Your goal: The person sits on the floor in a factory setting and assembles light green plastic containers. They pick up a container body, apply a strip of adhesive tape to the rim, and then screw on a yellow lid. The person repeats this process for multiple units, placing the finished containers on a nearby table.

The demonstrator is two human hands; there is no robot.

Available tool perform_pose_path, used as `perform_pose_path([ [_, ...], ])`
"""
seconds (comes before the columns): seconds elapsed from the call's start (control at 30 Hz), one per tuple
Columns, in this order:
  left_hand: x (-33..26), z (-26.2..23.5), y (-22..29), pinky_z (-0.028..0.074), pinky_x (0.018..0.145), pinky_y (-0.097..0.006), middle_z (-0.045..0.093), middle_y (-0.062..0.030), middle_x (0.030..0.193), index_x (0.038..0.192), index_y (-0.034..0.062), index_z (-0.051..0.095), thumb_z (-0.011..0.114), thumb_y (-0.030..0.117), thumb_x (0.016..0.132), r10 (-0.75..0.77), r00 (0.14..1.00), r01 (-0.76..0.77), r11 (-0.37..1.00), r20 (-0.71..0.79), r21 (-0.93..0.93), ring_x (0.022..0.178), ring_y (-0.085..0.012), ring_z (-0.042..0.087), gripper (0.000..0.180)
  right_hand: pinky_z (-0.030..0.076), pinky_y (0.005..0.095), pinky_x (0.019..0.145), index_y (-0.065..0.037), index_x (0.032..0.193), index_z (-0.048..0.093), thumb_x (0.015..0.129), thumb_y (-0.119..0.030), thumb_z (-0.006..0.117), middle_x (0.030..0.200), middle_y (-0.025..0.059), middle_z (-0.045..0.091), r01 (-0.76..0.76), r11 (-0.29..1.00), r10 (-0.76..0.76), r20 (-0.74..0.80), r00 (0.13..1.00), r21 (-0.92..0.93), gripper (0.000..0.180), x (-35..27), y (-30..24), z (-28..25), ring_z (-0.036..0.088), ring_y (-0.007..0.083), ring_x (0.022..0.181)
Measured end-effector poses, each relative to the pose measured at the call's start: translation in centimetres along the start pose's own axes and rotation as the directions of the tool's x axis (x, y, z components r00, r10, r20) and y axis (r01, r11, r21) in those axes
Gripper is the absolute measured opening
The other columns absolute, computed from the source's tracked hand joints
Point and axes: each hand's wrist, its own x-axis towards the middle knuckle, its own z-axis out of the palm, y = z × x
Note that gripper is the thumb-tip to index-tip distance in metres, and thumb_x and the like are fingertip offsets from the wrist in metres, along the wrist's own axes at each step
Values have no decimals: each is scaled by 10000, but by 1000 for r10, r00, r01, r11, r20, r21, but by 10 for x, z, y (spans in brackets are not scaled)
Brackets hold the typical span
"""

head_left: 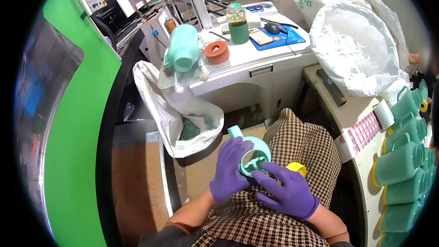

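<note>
My left hand, in a purple glove, is wrapped round a mint-green plastic jug. The jug is tilted so its round mouth faces up toward me, with a green plastic piece across the opening. At the right of that mouth, my gloved right hand touches the rim with its fingertips. Its fingers are stretched out and apart. Just behind them a yellow ring-shaped part shows over my checked apron, partly hidden by the hand.
A white sack with green scraps stands ahead left. The desk bears another mint jug, orange tape and a glass bottle. At right are a bag of white rings, a label roll and several finished-looking jugs.
</note>
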Motion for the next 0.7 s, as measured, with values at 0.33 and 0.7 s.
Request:
perform_pose_path([
  [0.33, 11, 24, 28, 381, 1120, -562, 652, -58, 1297, 1288, 135, 668, 871, 391, 641, 147, 986, -156, 981, 79, 117, 1266, -321, 575, 725, 521, 429, 601, -73, 1102, 563, 725, -234, 847, 1042, 142, 628, -208, 968, 216, 44, 975, -137, 499, -29, 29, 39, 671, 326, 723],
  [0.7, 23, 33, 22, 397, 1079, -521, 646, -73, 1235, 1232, 128, 663, 789, 316, 730, 95, 994, -90, 993, -58, 74, 1243, -317, 570, 551, 522, 408, 702, -89, 1059, 609, 714, 28, 762, 943, 113, 641, -171, 965, 124, -231, 965, -198, 395, -36, 23, 49, 649, 307, 825],
])
